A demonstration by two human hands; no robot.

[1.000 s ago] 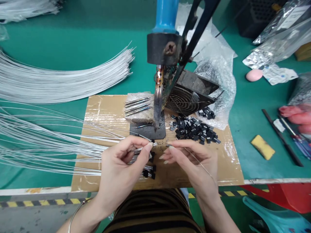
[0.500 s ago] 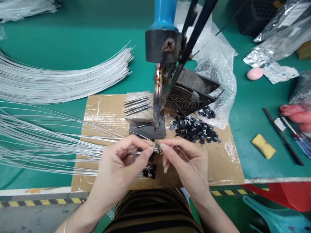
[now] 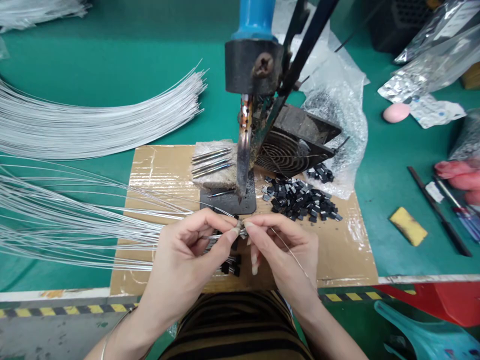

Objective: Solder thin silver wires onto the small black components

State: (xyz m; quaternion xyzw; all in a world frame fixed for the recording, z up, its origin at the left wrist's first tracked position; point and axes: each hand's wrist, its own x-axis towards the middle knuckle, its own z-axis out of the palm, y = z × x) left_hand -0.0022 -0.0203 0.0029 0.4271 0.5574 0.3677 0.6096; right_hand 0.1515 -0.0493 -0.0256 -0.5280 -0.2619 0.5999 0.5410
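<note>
My left hand (image 3: 187,255) pinches the ends of a bundle of thin white wires (image 3: 75,220) that fan out to the left. My right hand (image 3: 283,250) pinches a small black component (image 3: 240,231) against those wire ends, with a thin solder wire (image 3: 290,255) trailing back over it. The fingertips of both hands meet just below the tip of the fixed soldering iron (image 3: 243,150) on its black plate (image 3: 228,202). A few finished black parts (image 3: 230,265) hang under my left fingers.
A pile of small black components (image 3: 300,200) lies on the taped cardboard (image 3: 348,250). A fan (image 3: 288,150) and bubble wrap (image 3: 337,110) sit behind it. More white wires (image 3: 93,120) arc at left. A yellow sponge (image 3: 408,226), dark tools and another person's hand (image 3: 459,175) are at right.
My right hand has moved left and closed the gap to my left fingertips, bringing the small component to the wire ends. The left hand has stayed nearly still.
</note>
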